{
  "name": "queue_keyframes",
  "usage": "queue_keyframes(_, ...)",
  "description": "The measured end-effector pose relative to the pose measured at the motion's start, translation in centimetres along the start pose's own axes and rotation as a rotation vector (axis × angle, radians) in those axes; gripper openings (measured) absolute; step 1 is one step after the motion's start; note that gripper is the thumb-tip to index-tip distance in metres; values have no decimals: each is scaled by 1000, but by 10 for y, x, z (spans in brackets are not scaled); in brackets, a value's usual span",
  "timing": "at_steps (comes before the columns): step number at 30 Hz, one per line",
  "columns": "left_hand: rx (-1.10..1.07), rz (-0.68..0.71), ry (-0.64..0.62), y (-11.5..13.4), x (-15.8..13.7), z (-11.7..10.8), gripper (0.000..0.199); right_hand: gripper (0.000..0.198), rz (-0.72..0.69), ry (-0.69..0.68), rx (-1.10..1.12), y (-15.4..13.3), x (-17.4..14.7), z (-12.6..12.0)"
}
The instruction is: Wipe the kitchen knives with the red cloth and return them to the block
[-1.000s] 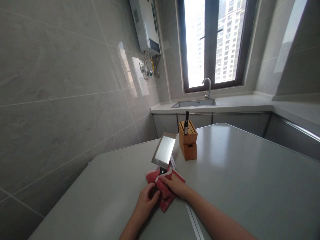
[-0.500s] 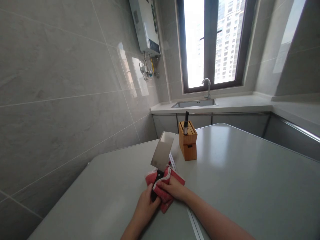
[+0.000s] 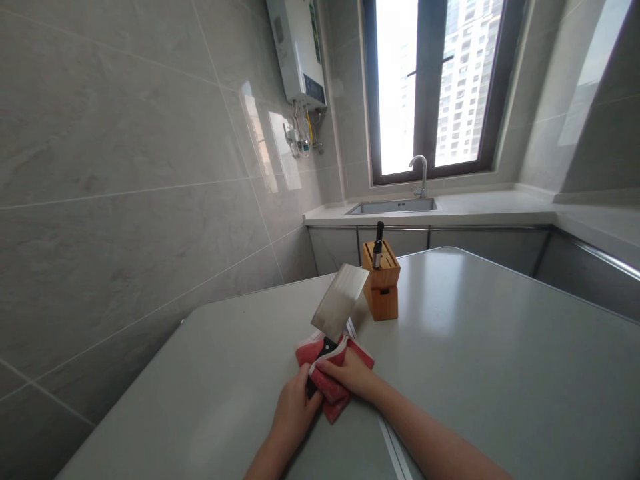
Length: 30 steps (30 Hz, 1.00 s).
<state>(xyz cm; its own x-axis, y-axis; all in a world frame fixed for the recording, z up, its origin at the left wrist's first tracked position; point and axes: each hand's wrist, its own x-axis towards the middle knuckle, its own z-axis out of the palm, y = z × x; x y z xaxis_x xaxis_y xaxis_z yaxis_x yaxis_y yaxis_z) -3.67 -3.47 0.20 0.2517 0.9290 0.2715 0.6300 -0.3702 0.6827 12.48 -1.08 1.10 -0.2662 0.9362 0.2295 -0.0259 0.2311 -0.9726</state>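
A cleaver (image 3: 341, 301) with a broad steel blade and a black riveted handle points up and away from me above the table. My left hand (image 3: 295, 400) is closed around the lower end of its handle. With my right hand (image 3: 353, 373) I grip a red cloth (image 3: 333, 390) with white edging, folded over the handle near the blade. The fingers of my right hand are partly hidden by the cloth. Just beyond the blade stands a wooden knife block (image 3: 384, 303) with black-handled tools in its slots.
The pale table (image 3: 475, 373) has a metal seam running toward me. Behind it is a white counter (image 3: 480, 201) with a sink (image 3: 393, 207) and a faucet (image 3: 421, 175). A water heater (image 3: 299, 53) hangs on the tiled left wall, beside a window (image 3: 425, 100).
The cleaver's blade has tilted further to the right, its tip now overlapping the knife block's edge in view. The whole scene has shifted slightly right. Both hands keep their hold.
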Motion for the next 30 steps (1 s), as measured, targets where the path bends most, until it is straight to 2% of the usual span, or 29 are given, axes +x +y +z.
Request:
queue_keyframes(6,37,-20,-2,0,0,1,25,43,-33,136,49,1,4,-1)
queue_keyframes(9,46,-21,-1,-1,1,2,26,42,1,168,56,0,6,-3)
queue_keyframes(12,45,-14,-4,-1,1,2,27,45,40,163,60,2,7,-5)
queue_keyframes(17,37,-19,-7,-1,1,1,24,49,16,149,41,4,9,-6)
queue_keyframes(21,0,-12,-11,0,1,0,23,42,-25,78,36,3,6,-6)
queue_keyframes(24,-18,-1,-19,2,0,-2,21,47,-15,32,14,4,3,-6)
queue_keyframes(27,-31,2,-26,2,-1,-3,21,51,1,42,-6,4,1,-5)
queue_keyframes(30,-35,-1,-19,2,-1,-2,22,46,-14,70,-23,4,3,-4)
